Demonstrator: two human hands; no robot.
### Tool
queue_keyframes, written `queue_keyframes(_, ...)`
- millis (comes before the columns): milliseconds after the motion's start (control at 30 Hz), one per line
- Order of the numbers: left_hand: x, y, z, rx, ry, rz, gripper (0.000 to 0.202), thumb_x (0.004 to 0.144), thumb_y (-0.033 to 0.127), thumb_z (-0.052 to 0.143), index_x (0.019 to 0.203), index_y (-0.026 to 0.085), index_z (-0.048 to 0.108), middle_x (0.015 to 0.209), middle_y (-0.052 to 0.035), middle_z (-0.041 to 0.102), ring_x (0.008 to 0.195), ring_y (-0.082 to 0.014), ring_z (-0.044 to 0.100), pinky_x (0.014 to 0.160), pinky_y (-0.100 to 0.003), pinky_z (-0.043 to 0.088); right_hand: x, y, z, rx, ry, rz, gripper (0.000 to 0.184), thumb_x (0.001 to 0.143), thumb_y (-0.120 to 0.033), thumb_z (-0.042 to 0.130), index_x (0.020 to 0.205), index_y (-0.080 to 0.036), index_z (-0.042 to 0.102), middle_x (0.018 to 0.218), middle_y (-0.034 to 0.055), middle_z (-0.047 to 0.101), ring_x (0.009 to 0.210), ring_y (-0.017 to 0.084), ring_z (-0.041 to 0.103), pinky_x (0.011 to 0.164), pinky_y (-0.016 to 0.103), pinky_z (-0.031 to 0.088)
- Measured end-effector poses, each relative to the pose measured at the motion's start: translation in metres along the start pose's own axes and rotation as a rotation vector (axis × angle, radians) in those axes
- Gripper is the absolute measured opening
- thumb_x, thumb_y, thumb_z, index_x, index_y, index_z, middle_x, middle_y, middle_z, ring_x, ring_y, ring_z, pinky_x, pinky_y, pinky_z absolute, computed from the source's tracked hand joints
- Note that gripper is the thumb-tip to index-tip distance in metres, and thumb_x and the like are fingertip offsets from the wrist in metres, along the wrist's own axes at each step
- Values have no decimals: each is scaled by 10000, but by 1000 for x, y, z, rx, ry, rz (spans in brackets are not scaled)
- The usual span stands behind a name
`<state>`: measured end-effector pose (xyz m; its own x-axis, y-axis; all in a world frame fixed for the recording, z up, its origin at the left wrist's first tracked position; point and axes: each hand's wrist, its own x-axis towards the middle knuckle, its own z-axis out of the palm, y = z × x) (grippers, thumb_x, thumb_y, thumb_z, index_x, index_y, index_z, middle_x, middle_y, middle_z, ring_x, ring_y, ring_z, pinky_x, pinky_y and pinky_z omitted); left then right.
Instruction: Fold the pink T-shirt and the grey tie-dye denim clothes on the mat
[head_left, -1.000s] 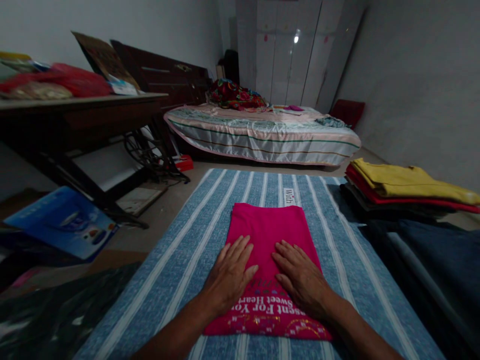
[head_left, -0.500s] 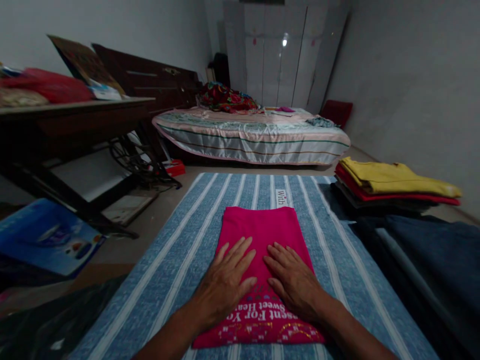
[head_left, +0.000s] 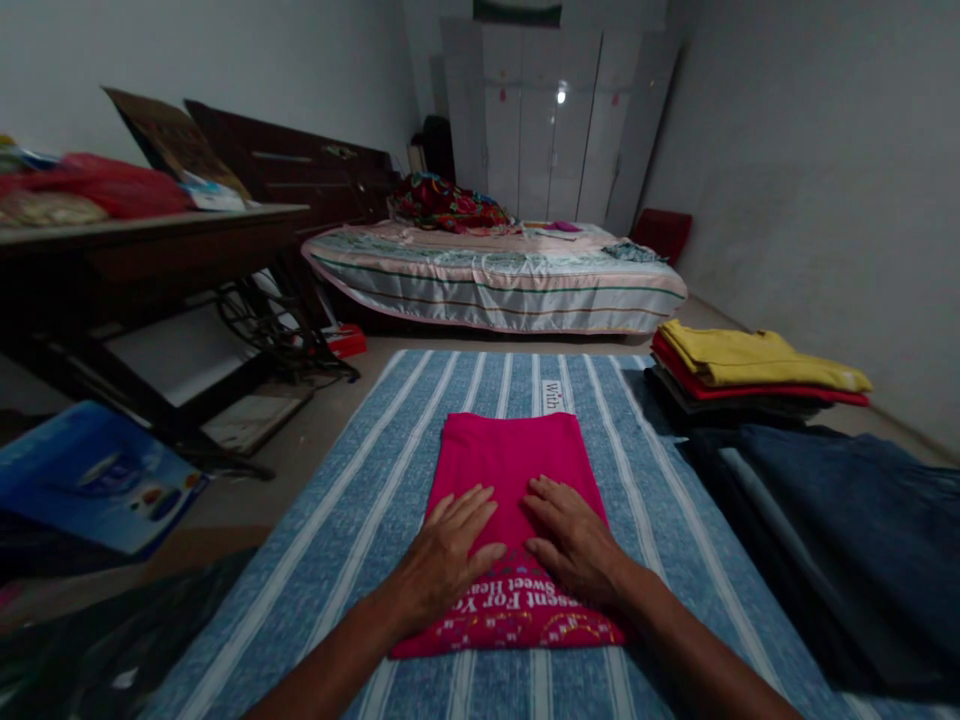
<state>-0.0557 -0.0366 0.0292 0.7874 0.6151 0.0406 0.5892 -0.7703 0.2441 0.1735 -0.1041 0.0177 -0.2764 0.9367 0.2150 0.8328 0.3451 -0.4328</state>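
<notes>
A bright pink garment, folded into a neat rectangle with white printed lettering near its close edge, lies on a blue-and-white striped cloth. My left hand rests flat on its left half, fingers stretched forward. On the right half lies my right hand, palm down and fingers extended. Both hands touch the fabric and neither grips it. Part of the lettering is hidden under my hands and wrists.
Folded dark jeans lie at the right, with a pile topped by a yellow garment behind them. A blue box and a sewing-machine table stand at the left. Beyond is a bed.
Both hands stay flat on the pink garment, with only slight shifts. The view has tilted up and turned a little to the right.
</notes>
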Motion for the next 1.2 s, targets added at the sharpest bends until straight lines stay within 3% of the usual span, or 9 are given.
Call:
queue_keyframes(100,-30,11,-9,42,26,81,546,901,410,514,1395,192,434,1444,-131,459,1344,-283,397,1110,-502,310,-19,-10,-11,-1,-8,-40,546,885,-466,537,1328,-147,513,1429,153,447,1344,270,373,1097,453,321)
queue_keyframes(167,-55,18,-8,88,25,139,590,858,291,560,1418,219,389,1459,-108,444,1345,-283,396,1126,-491,292,-40,-18,-13,-61,-33,-90,571,855,-488,577,1337,-193,501,1414,126,471,1318,282,407,1092,471,319)
queue_keyframes(300,-87,29,12,187,14,94,720,761,31,454,1439,238,332,1457,-85,451,1335,-253,416,1120,-449,319,-82,-29,6,-301,20,-120,428,895,-264,517,1317,-191,505,1330,139,550,1227,303,502,1041,482,366)
queue_keyframes(433,-78,45,23,272,-51,-44,692,746,-35,363,1404,178,400,1440,-132,462,1321,-263,435,1085,-467,361,-92,-32,24,-516,96,-93,398,887,-106,458,1280,-137,515,1253,169,591,1157,321,546,970,461,420)
queue_keyframes(600,-58,62,13,299,-57,-128,564,808,-18,366,1344,115,479,1379,-199,507,1313,-308,436,1057,-505,373,-78,-29,22,-614,98,-29,359,868,-60,487,1216,-117,549,1184,165,618,1100,316,560,934,435,431)
queue_keyframes(767,-59,56,14,332,-11,-126,542,829,-22,349,1324,145,497,1361,-172,530,1305,-276,450,1063,-473,375,-70,-30,6,-575,-7,25,349,882,-55,450,1203,-120,571,1132,150,633,1042,281,580,884,379,445)
queue_keyframes(1000,-66,37,24,398,-17,-96,534,844,-18,328,1324,150,489,1393,-154,509,1318,-252,440,1064,-436,389,-57,-54,-36,-442,-202,186,340,889,-67,375,1081,-162,639,1016,128,678,957,229,635,812,313,448)
queue_keyframes(1200,-67,39,3,327,-21,-117,447,867,26,358,1249,185,526,1328,-118,567,1232,-235,525,1017,-404,429,-57,-53,-39,-424,-274,220,347,861,-65,388,1074,-159,645,996,120,690,937,228,659,790,308,461)
